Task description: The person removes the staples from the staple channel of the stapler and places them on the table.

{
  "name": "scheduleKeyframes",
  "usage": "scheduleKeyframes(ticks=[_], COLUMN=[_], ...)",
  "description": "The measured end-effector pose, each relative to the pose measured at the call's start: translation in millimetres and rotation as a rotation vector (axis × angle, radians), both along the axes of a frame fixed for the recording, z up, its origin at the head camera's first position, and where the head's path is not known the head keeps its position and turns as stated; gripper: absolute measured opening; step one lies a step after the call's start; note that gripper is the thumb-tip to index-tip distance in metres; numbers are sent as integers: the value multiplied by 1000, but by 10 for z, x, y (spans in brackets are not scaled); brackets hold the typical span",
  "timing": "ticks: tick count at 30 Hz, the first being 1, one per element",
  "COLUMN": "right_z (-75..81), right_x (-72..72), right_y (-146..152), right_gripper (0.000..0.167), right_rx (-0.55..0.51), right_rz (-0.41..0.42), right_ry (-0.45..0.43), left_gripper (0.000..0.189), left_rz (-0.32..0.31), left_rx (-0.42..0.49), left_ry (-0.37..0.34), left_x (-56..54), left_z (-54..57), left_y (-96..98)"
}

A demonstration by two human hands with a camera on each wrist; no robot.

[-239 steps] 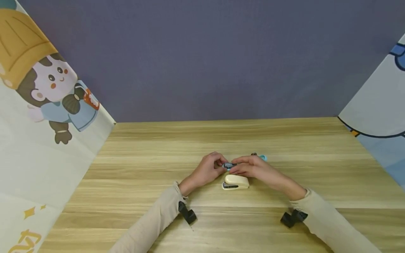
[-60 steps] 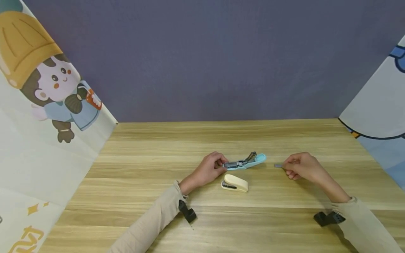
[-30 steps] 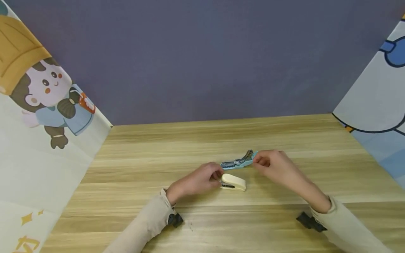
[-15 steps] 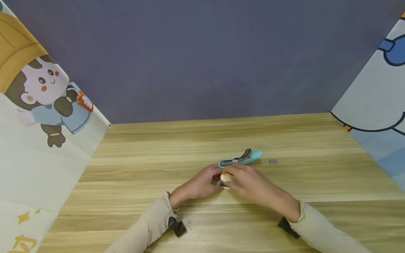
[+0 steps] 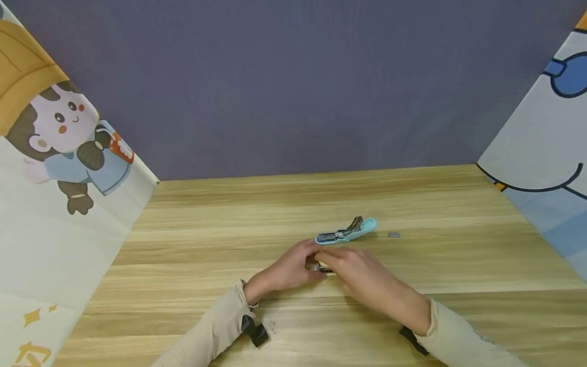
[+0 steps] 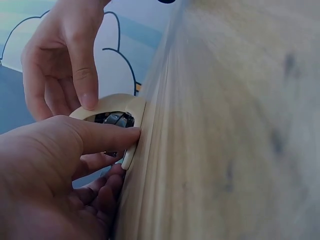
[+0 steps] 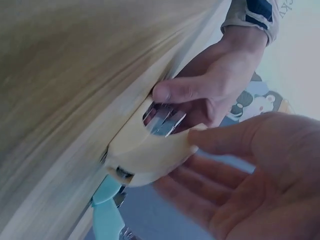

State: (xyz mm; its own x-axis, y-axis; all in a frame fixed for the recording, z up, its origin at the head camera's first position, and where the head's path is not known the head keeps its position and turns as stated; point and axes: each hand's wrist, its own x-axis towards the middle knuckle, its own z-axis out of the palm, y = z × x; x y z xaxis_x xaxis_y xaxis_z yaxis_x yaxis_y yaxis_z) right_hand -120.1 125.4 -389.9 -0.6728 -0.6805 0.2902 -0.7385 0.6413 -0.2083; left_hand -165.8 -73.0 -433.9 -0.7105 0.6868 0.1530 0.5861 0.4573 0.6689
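Observation:
Both hands are at a small cream stapler (image 7: 155, 155) on the table. My left hand (image 5: 290, 266) pinches the front of its base, thumb along the near side. My right hand (image 5: 369, 281) holds the upper arm, its thumb (image 7: 215, 140) at the front tip and its fingers along the far side. In the right wrist view a gap shows between arm and base, with metal parts (image 7: 165, 122) inside. Seen from the head, the right hand hides most of this stapler. Just behind lies a light blue stapler (image 5: 364, 230), folded open, its metal magazine tilted up.
A short grey staple strip (image 5: 394, 235) lies on the wooden table (image 5: 229, 214), to the right of the blue stapler. A dark panel (image 5: 293, 92) rises along the back edge, and printed cartoon sheets (image 5: 69, 127) flank both sides.
Earlier both hands were at the blue stapler, then the right hand held the staple strip. The strip now lies on the table. Both hands have come to the cream stapler.

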Motion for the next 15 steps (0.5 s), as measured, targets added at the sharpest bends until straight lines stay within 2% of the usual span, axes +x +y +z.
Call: scheduleKeyframes(ticks=[6,10,15], right_z=[-23,-35,-57], right_x=[82,91,75], right_y=[-63,-87,-104], right_gripper=[54,56,42], right_rx=[10,14,-7], right_rz=[-81,-100,-110], right_ry=[25,36,50], left_gripper=[30,29,27], left_rz=[13,21,30], left_rx=[9,10,4], left_ry=[50,51,49], left_x=[13,22,28], left_z=[-36,-28,-21], left_y=[19,26,28])
